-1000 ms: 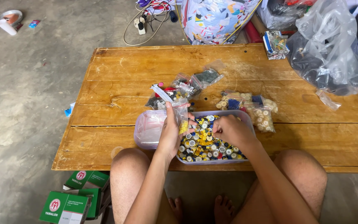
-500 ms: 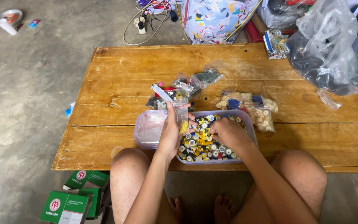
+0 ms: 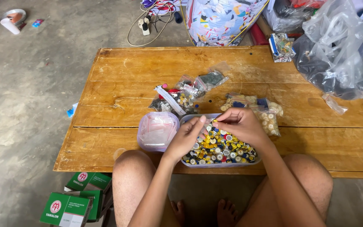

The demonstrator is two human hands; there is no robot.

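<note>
Beyond my work, the wooden table (image 3: 148, 67) carries a heap of small clear bags of buttons (image 3: 190, 94) near its middle and a big crumpled clear plastic bag (image 3: 337, 59) with dark contents at my far right. A small printed packet (image 3: 281, 47) lies on the far edge. On the concrete floor, green and white cartons (image 3: 78, 197) sit by my left knee. Farther off are a white cable coil (image 3: 148, 25), a patterned sack (image 3: 223, 21) and a round dish (image 3: 15, 16).
</note>
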